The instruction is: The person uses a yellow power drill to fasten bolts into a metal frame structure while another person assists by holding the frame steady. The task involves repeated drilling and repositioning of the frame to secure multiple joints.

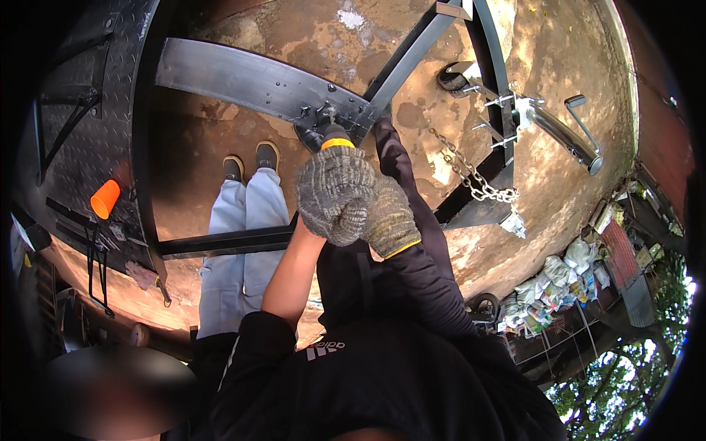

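At the middle of the view, both gloved hands are stacked together just near of a black tool with an orange band (328, 134), which sits against the joint of the grey steel plate (243, 79) and the black frame bars (412, 48). Left hand (336, 195), in a grey knit glove, is curled into a fist, its bare forearm rising from the lower edge; what lies inside the fist is hidden. Right hand (388, 217), in a yellow-cuffed glove, presses against the left one, fingers bent, its dark sleeve angling in from the right. Farther right a chain (471, 175) hangs off the frame. A seated person's pale trousers (241, 242) lie to the left.
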Available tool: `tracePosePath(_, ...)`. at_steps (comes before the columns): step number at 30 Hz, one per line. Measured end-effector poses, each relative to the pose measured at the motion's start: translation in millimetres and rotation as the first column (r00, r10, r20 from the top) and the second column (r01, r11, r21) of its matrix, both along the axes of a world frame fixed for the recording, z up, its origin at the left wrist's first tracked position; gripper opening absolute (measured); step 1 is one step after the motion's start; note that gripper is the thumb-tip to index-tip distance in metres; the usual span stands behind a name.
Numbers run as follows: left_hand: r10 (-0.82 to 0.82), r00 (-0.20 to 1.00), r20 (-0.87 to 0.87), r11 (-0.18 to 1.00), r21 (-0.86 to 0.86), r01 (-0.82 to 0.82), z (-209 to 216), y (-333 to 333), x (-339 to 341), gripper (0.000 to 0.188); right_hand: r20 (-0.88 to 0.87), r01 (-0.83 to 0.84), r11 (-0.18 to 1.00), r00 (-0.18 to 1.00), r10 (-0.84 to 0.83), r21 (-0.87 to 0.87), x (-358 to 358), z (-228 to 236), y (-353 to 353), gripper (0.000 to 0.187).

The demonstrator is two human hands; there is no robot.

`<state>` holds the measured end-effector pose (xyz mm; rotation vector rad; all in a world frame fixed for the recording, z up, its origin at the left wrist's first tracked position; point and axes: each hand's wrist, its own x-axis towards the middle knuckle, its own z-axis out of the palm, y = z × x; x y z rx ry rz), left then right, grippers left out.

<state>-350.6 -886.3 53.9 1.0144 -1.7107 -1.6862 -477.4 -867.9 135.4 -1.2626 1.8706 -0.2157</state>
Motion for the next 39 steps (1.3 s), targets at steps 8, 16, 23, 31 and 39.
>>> tracePosePath(8,-0.068,0.941,0.331,0.967,-0.209,0.144,20.9,-15.9,-4.5,0.031,0.037,0.029,0.991,0.999,-0.034,0.132,-5.2,16.1,-22.7,0.041)
tracePosePath(16,-0.024,0.924,0.382,0.918,-0.358,0.172,13.6,-7.3,-4.8,0.031,0.075,0.117,0.987,0.989,-0.126,0.114,-6.4,17.8,-20.3,0.043)
tracePosePath(23,-0.089,0.948,0.307,0.864,-0.449,0.227,33.7,-30.6,-7.5,0.033,0.074,0.068,0.971,0.994,-0.087,0.227,-9.6,21.2,-28.0,0.044)
tracePosePath(31,0.031,0.981,0.194,0.927,-0.373,0.045,38.5,-29.6,-12.4,0.023,0.045,0.031,0.999,0.998,-0.032,0.027,-3.0,3.8,-5.7,0.045)
tracePosePath(39,-0.095,0.989,0.117,0.934,-0.332,0.129,37.1,-36.8,-10.4,0.035,0.214,0.15,0.982,0.962,-0.171,0.111,0.8,-11.5,-1.9,0.041)
